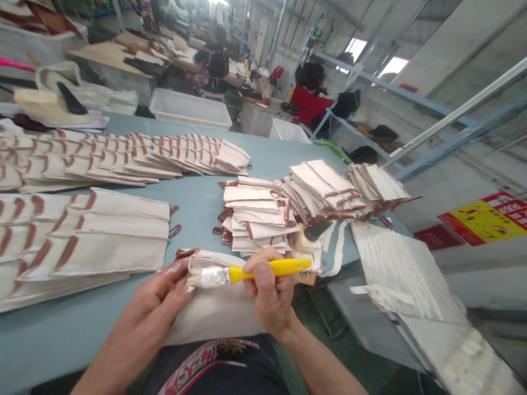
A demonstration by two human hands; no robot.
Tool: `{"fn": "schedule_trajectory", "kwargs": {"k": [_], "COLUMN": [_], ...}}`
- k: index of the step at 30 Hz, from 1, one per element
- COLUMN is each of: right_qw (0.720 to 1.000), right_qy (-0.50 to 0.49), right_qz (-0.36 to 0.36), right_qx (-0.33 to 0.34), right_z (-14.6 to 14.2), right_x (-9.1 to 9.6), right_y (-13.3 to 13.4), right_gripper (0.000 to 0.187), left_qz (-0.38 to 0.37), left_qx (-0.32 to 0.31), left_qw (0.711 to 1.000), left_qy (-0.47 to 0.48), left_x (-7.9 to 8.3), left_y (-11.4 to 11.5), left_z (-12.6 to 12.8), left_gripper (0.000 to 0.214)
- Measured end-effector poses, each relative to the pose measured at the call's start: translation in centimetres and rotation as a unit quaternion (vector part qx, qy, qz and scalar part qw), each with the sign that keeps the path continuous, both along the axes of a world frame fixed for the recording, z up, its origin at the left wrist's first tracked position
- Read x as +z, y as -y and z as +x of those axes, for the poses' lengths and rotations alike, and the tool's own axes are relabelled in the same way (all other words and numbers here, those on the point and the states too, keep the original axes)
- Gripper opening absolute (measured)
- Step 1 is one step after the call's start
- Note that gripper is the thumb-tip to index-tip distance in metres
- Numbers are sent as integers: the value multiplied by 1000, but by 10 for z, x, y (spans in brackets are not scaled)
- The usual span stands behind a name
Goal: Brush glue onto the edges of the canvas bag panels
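Observation:
In my right hand (269, 293) is a paintbrush (284, 267) with a yellow handle, held level with its bristles to the left. White stuff coats its ferrule and bristles. The bristle end lies at the upper left edge of a cream fabric piece (218, 312) with brown trim, close against my body at the table edge. My left hand (171, 288) grips that piece at its left end, and white smears show on the fingers. Just beyond sits a stack of similar cream pieces (259, 211) with brown loops.
Overlapping rows of cream pieces (119, 236) cover the table's left side. More stacks (325, 184) lie at the right, by a dark-handled tool (318, 230). White strips (407, 269) rest on a side surface. A white bin (189, 108) and a person (216, 60) are beyond the table.

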State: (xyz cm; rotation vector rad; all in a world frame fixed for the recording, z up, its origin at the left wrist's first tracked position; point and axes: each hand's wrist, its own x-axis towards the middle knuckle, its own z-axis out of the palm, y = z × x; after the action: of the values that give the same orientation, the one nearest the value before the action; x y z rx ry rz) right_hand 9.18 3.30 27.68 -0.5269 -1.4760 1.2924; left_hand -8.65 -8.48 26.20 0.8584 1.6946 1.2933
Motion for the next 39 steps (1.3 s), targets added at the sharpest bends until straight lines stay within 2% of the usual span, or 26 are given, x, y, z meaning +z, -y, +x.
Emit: {"fn": "schedule_trajectory", "kwargs": {"k": [2,4,6,11,14,16,19,21,23,28,31,34,37,39], "right_qw": [999,1000,1000,991,989,993,997,997,995,991,989,989,992,995], "right_qy": [4,-2,-6,-35,-49,-43,-32,-26,-28,-27,-28,-42,-59,-36], "right_qz": [-18,-18,8,113,83,41,-23,-61,-92,-118,-129,-141,-112,-97], "right_qx": [27,20,-4,-68,-110,-103,-59,-35,-17,53,68,34,-25,-16], "right_z": [-1,-3,-6,-1,6,8,8,7,7,6,6,9,10,9], "right_x": [1,2,3,3,5,6,6,7,6,3,3,7,8,7], "right_y": [-2,-5,-9,-13,-14,-14,-11,-6,2,22,26,21,16,18], "right_gripper": [53,53,51,37,35,41,50,52,53,52,50,49,47,48], "left_qz": [7,9,0,-25,-39,-42,-18,-1,6,1,-2,-6,-3,-4], "left_qx": [-14,-45,-61,-32,-40,-38,-21,-12,-11,-7,-7,-4,25,22], "left_qw": [1000,999,997,991,988,993,999,992,984,979,983,988,987,987], "left_qy": [-24,-1,43,130,141,102,-36,-128,-176,-206,-186,-155,-158,-161], "left_x": [2,3,1,-14,-22,-24,-29,-34,-41,-57,-60,-59,-55,-52], "left_y": [-2,-3,-4,2,9,13,20,26,33,42,41,40,37,34], "left_z": [1,4,6,-2,-8,-8,-2,3,5,1,2,7,12,15], "left_gripper": [60,63,68,68,60,51,37,32,33,28,32,35,37,37]}}
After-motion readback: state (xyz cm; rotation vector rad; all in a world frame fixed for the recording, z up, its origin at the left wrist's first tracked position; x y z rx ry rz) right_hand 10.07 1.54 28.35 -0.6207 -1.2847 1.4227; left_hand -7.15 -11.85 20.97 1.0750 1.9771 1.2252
